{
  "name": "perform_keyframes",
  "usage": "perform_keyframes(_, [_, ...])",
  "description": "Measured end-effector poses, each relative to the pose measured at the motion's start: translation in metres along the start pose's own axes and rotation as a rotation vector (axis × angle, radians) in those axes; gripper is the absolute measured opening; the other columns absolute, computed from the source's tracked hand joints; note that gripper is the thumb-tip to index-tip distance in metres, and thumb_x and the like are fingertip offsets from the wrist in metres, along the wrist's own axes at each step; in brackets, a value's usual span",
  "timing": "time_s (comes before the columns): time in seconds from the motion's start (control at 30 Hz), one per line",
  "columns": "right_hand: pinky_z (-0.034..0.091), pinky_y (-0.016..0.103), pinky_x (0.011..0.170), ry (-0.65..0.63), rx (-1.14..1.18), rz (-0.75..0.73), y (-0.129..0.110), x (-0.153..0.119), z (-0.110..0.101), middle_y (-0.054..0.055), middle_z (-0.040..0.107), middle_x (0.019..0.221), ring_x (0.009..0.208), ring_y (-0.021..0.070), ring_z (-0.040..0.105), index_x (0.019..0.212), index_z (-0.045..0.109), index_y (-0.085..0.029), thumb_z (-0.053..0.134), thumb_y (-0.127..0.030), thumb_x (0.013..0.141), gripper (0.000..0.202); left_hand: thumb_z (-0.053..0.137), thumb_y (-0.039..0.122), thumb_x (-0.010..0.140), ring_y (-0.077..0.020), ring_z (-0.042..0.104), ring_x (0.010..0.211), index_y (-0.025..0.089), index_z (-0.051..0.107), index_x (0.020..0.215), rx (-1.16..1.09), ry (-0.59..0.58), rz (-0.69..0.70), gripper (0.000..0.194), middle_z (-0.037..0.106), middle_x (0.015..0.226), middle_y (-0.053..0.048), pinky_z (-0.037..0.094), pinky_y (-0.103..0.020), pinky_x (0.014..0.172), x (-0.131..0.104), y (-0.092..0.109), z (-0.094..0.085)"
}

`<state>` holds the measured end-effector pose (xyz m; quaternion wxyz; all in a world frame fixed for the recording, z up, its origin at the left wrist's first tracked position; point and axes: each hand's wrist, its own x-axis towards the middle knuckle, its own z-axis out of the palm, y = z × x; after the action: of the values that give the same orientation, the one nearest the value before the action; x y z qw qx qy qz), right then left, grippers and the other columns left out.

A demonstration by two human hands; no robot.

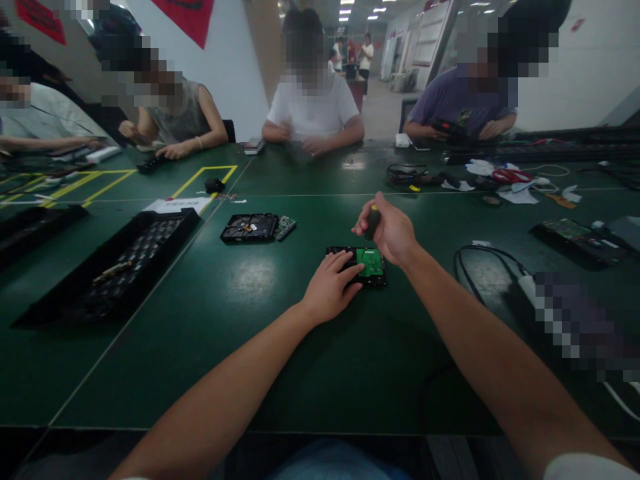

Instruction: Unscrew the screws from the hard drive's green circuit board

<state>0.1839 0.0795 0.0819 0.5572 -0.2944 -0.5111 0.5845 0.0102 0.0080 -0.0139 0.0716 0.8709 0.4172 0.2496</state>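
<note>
A black, flat, rectangular drive with a green circuit board on its upper face (371, 263) lies on the smooth green tabletop (250, 360), in front of the person. The left hand (331, 283) rests flat over the drive's left part, fingers slightly spread and grasping nothing, the tips reaching the edge of the board. Just above the drive's right part, the right hand (395, 233) has its fingers curled round a dark, stubby tool handle with a yellow band (371, 223), held roughly upright. The tool's tip is too small to make out, so I cannot tell whether it touches the drive.

The likeliest trouble is a slip: if the tip skids sideways under pressure, it could score the board or jab the left fingers, which lie very near. A slanted tool could chew up a screw head. With only a flat palm on it, the drive might also turn on the smooth surface if twisted hard.

Left of the drive and a little beyond it sit a second black rectangular drive (249, 228) and a small loose grey-green circuit board (286, 228); parts could get mixed up there. A thin black looped cable (463, 257) lies right of the drive, where the right forearm could snag it.
</note>
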Motion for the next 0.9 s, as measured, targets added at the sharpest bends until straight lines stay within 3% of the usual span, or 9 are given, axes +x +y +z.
perform_keyframes(0.1, [0.058, 0.036, 0.078, -0.013, 0.016, 0.014, 0.0005, -0.0006, 0.0000, -0.004, 0.052, 0.061, 0.058, 0.0145, 0.055, 0.073, 0.061, -0.025, 0.066, -0.077, 0.088, 0.054, 0.064, 0.037, 0.103, -0.0334, 0.042, 0.156, 0.024, 0.064, 0.147, 0.003, -0.003, 0.002, 0.045, 0.050, 0.164, -0.014, 0.034, -0.062, 0.128, 0.0001, 0.0001, 0.0002])
perform_keyframes(0.23, [0.057, 0.034, 0.080, -0.041, 0.020, -0.006, 0.0021, -0.0010, -0.0012, -0.005, 0.055, 0.064, 0.062, 0.0141, 0.056, 0.078, 0.063, -0.025, 0.075, -0.056, 0.088, 0.036, 0.064, 0.037, 0.103, -0.0332, 0.042, 0.156, 0.024, 0.063, 0.147, 0.004, 0.001, 0.002, 0.046, 0.050, 0.163, -0.014, 0.034, -0.062, 0.128, 0.0000, 0.0002, 0.0002])
perform_keyframes(0.33, [0.056, 0.033, 0.079, -0.027, 0.007, -0.036, 0.0045, 0.0001, -0.0030, -0.004, 0.060, 0.070, 0.066, 0.0140, 0.060, 0.078, 0.062, -0.024, 0.078, -0.049, 0.087, 0.031, 0.063, 0.038, 0.104, -0.0335, 0.042, 0.156, 0.023, 0.064, 0.146, 0.006, -0.001, 0.005, 0.045, 0.050, 0.163, -0.015, 0.034, -0.061, 0.128, 0.0000, 0.0006, -0.0004])
perform_keyframes(0.5, [0.054, 0.028, 0.078, 0.038, -0.030, -0.026, 0.0056, 0.0014, -0.0059, -0.004, 0.063, 0.076, 0.073, 0.0128, 0.064, 0.079, 0.063, -0.024, 0.084, -0.050, 0.082, 0.034, 0.063, 0.038, 0.104, -0.0335, 0.042, 0.156, 0.023, 0.064, 0.146, 0.006, -0.003, 0.003, 0.045, 0.050, 0.163, -0.015, 0.035, -0.061, 0.128, 0.0002, 0.0009, -0.0011])
perform_keyframes(0.73, [0.056, 0.030, 0.083, -0.042, 0.010, -0.001, 0.0009, -0.0023, -0.0019, -0.003, 0.065, 0.079, 0.077, 0.0146, 0.066, 0.085, 0.067, -0.024, 0.085, -0.050, 0.081, 0.032, 0.064, 0.037, 0.103, -0.0334, 0.042, 0.156, 0.024, 0.064, 0.147, 0.005, 0.000, -0.001, 0.045, 0.050, 0.164, -0.014, 0.035, -0.062, 0.128, 0.0005, 0.0017, -0.0015])
perform_keyframes(0.9, [0.057, 0.037, 0.088, -0.086, 0.033, -0.009, 0.0015, -0.0019, -0.0022, -0.001, 0.066, 0.072, 0.080, 0.0196, 0.069, 0.084, 0.067, -0.024, 0.074, -0.056, 0.088, 0.033, 0.064, 0.037, 0.103, -0.0336, 0.042, 0.156, 0.024, 0.063, 0.147, 0.005, -0.005, -0.004, 0.046, 0.050, 0.164, -0.014, 0.035, -0.062, 0.128, 0.0005, 0.0021, -0.0024])
